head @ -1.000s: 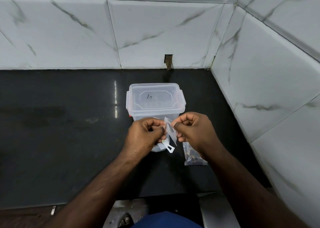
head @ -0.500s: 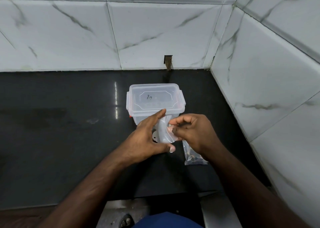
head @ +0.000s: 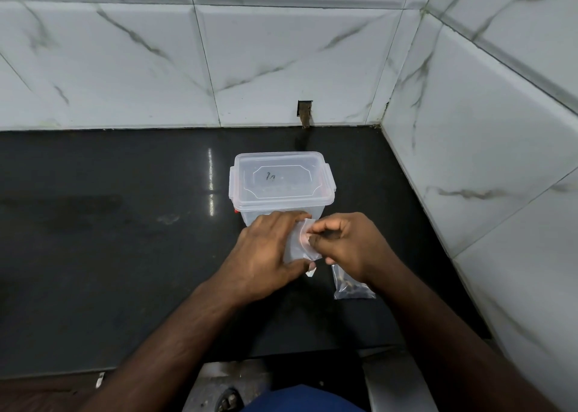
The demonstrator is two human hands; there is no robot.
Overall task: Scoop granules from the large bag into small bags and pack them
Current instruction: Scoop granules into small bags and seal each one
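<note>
I have both hands on one small clear bag (head: 297, 244), held just above the black surface (head: 125, 255). My left hand (head: 266, 255) cups it from the left, fingers laid fairly straight over the top of it and the thumb under its lower edge; that grip is a loose clasp round the bag. My right hand (head: 347, 242) has thumb and forefinger pressed together on the bag's mouth edge, pinching it at the curled lip. I cannot tell whether the mouth is open or zipped, nor whether any granules are inside; the film looks empty from here.

Just beyond the grip stands a lidded clear tub (head: 283, 183), closed. Below my right wrist, near the grip, a second small bag (head: 352, 288) lies flat with dark granules in its bottom. No large bag shows, and a white bit (head: 311, 272) under my left thumb is too small to name.

I judge this is the opening of a fresh bag: one filled, this one next. The next move calls for parting the lip with the right pinch while the left keeps the body steady.
</note>
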